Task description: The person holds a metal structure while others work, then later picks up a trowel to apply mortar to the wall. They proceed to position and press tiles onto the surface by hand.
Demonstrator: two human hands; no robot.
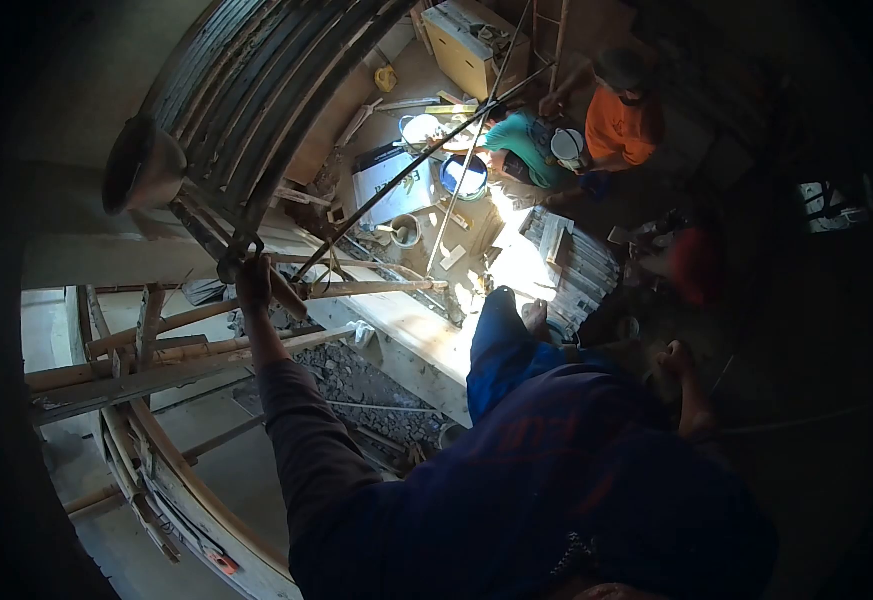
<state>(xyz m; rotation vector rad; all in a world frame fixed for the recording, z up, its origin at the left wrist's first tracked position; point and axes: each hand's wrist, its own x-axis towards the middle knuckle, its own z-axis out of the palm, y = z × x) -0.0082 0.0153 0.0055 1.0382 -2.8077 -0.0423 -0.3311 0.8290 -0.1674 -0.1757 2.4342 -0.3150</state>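
My left hand (253,282) is closed around a bar (284,294) at a joint of the scaffold, with my sleeved arm stretched out to it. Just above it, a dark metal frame of long curved slats (256,110) meets the same joint, beside a cone-shaped object (144,166). At my right side, my right hand (673,362) is curled closed in shadow; anything inside it is hidden. A bamboo pole (376,288) runs rightward from near my left hand.
Below are a person in orange (624,125), one in teal (521,145) and one in red (694,265). Around them stand a white bucket (567,146), a blue bucket (464,177) and corrugated sheets (581,270). Wooden poles (186,375) cross at left above rubble (341,385).
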